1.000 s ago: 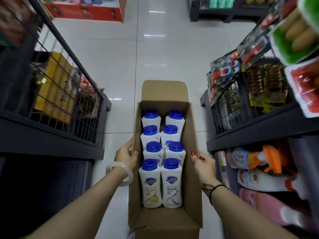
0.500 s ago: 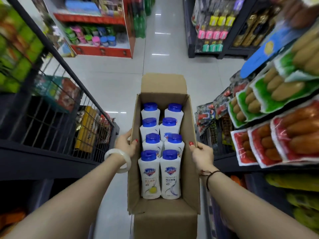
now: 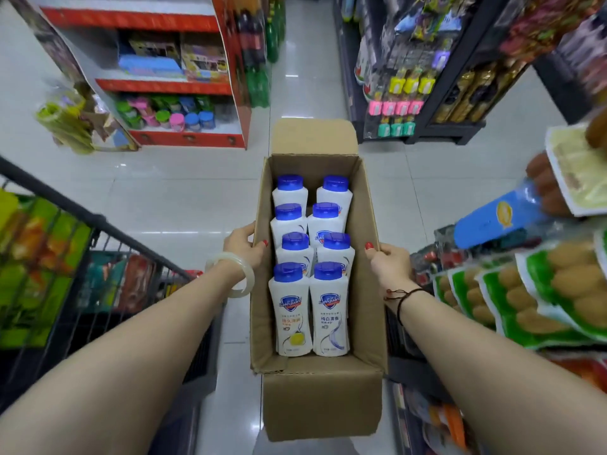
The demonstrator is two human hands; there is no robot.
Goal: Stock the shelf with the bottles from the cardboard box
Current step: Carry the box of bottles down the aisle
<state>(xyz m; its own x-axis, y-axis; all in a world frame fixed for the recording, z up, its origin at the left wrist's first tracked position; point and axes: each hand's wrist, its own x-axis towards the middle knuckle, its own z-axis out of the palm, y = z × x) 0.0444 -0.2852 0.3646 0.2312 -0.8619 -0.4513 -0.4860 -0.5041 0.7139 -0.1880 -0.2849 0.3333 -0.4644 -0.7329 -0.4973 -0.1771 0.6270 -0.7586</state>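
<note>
Far left: red display stand (image 3: 170,87) holding small coloured jars (image 3: 177,118). Right: green snack packs (image 3: 538,300) hanging. Pale tiled floor (image 3: 164,192) between.

Open floor (image 3: 184,198) runs ahead between racks; hanging packs (image 3: 538,290) crowd the right, a wire basket (image 3: 98,257) the left.

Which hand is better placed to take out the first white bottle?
Neither clearly: the left hand and right hand both grip the brown cardboard box walls, level with the blue-capped white bottles. Box must rest first.
</note>
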